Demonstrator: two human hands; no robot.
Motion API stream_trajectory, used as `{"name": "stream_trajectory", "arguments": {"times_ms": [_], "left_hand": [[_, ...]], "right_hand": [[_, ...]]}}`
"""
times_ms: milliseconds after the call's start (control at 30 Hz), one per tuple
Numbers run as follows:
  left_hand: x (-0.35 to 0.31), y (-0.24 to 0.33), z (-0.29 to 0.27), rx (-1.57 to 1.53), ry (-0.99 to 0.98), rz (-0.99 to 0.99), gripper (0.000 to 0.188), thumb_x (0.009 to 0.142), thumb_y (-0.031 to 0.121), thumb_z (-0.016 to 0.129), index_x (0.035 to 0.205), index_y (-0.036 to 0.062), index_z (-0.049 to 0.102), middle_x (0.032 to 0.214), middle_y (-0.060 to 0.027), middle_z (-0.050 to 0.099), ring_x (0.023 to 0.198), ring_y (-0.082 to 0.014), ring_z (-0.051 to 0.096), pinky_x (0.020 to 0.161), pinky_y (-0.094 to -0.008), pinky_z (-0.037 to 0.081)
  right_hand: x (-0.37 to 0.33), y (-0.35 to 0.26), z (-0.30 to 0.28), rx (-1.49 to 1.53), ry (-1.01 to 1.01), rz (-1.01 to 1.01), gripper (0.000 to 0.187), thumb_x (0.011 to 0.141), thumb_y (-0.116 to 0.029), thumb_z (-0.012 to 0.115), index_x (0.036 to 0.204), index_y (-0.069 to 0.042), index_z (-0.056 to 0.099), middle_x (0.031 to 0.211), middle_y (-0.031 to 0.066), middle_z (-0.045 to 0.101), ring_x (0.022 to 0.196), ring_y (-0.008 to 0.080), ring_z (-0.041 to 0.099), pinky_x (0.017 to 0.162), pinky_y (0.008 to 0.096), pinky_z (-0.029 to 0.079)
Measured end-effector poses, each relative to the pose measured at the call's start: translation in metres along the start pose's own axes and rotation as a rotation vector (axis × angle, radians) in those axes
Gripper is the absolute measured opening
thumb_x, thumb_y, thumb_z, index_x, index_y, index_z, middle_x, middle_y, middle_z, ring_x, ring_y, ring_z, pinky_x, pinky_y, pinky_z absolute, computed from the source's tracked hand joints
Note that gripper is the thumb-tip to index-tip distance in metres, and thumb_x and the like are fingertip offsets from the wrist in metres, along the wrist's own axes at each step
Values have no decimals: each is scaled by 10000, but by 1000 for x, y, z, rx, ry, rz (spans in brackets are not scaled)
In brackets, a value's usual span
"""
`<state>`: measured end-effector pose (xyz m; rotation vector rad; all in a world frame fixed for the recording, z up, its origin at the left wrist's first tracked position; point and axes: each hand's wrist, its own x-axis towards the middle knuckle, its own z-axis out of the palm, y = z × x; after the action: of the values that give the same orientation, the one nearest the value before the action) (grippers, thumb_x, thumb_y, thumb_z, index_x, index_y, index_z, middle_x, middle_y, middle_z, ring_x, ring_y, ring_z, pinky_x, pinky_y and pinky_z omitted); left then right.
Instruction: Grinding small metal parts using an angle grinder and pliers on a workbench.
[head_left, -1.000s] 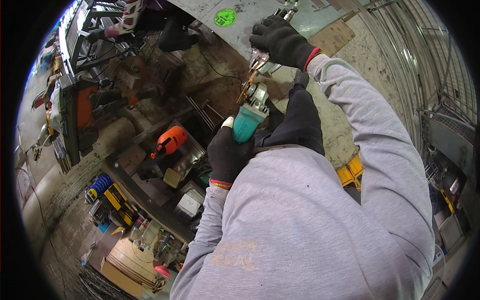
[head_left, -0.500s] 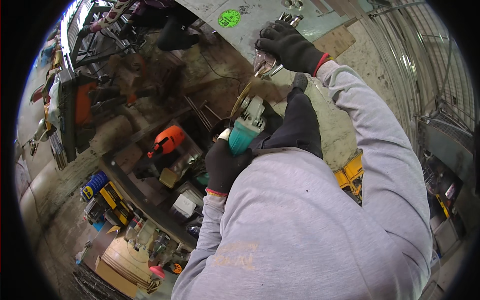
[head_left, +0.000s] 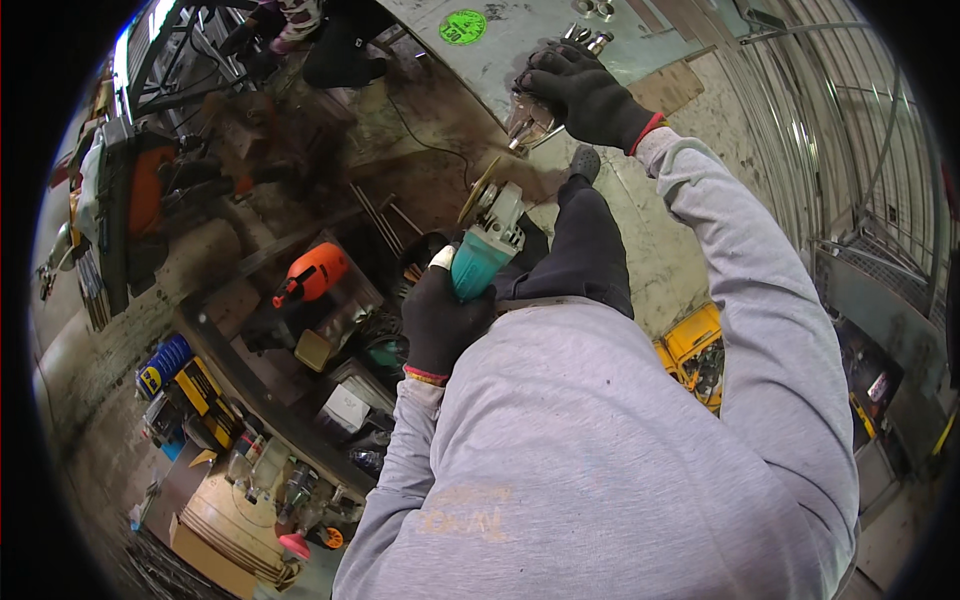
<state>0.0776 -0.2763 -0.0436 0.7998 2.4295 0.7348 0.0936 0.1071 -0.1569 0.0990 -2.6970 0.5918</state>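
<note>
My left hand [head_left: 445, 320], in a black glove, is wrapped round the teal body of an angle grinder [head_left: 487, 252], close to my waist. The grinder's disc [head_left: 478, 190] faces away from me, apart from the work table [head_left: 480, 75]. Reaching far forward, my right hand [head_left: 585, 95], gloved as well, is closed over a shiny metal piece [head_left: 530, 118] at the table's corner. Its exact shape is hidden by the fingers. Shiny metal ends [head_left: 590, 38] stick out just beyond the glove.
At left, an orange bottle [head_left: 318, 270] lies among tools on a lower shelf. A blue can [head_left: 165, 362] and a round wooden drum [head_left: 235, 520] stand lower left. A yellow case [head_left: 692, 340] sits right of me. Long metal bars line the right. Another person's leg [head_left: 340, 50] shows top left.
The view has shifted a little. The grinder in my left hand sits slightly farther left in the picture. My right hand stays on the metal piece. The other person's arm has moved.
</note>
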Motion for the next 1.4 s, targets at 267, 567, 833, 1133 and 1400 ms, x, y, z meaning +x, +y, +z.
{"name": "stream_trajectory", "arguments": {"times_ms": [267, 567, 833, 1133, 1400], "left_hand": [[3, -1, 5, 45, -14, -21, 652, 790, 290, 903, 1393, 100, 744, 1116, -199, 811, 1027, -424, 804, 855, -499, 644], [6, 5, 5, -7, -10, -28, 605, 784, 253, 894, 1354, 103, 755, 1092, -193, 811, 1009, -414, 807, 849, -485, 640], [9, 12, 0, -38, -17, -18, 553, 801, 246, 878, 1321, 103, 757, 1070, -194, 802, 988, -417, 800, 828, -479, 633], [12, 3, 0, -20, -17, 8, 556, 839, 214, 876, 1350, 36, 746, 1071, -201, 837, 988, -348, 842, 864, -429, 642], [10, -3, -8, -60, -28, -49, 583, 837, 191, 886, 1374, 21, 736, 1092, -199, 838, 991, -324, 839, 888, -420, 640]], "right_hand": [[5, 1, -10, -34, -24, -47, 438, 906, -122, 827, 1336, -125, 746, 1402, 123, 702, 1381, 380, 642, 1221, 533, 489], [6, 0, -6, -173, -129, -90, 504, 914, -157, 789, 1412, -145, 717, 1453, 136, 671, 1446, 375, 598, 1294, 542, 414], [6, -9, -2, -223, -93, -73, 424, 963, -201, 738, 1379, -128, 706, 1432, 151, 670, 1433, 402, 599, 1304, 590, 387], [10, -5, -9, -207, -117, -90, 450, 943, -222, 768, 1382, -137, 713, 1420, 148, 683, 1408, 388, 616, 1270, 579, 423], [17, -6, -23, -294, -117, -189, 457, 940, -192, 765, 1390, -122, 725, 1354, 135, 720, 1333, 342, 674, 1174, 500, 510]]}}
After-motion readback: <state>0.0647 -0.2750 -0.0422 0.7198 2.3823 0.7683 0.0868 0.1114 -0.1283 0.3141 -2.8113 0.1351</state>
